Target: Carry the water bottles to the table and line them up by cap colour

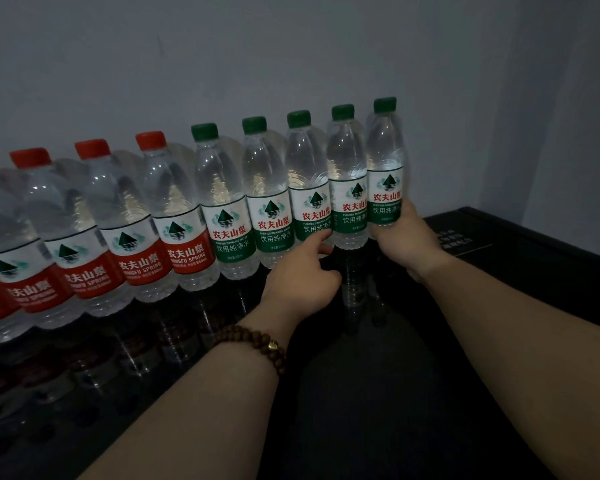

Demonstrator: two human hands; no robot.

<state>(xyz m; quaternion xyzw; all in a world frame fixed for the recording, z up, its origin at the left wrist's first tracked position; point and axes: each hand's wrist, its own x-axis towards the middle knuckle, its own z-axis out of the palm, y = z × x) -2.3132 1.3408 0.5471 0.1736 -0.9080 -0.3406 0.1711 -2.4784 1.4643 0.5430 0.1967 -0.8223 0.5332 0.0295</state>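
Gripped by the right hand, the end bottle at centre right should be set flush — a nearby bottle is touched by one straight finger of the left hand.

The dark, glossy counter carries one unbroken line of upright water bottles along its rear edge, their shapes mirrored in its surface. The red-capped bottles stand at the left, shoulder to shoulder and running out of view. The green-capped bottles follow at the right, five in all. The base of the rightmost green-capped bottle is hidden. White print marks the counter's far right corner.
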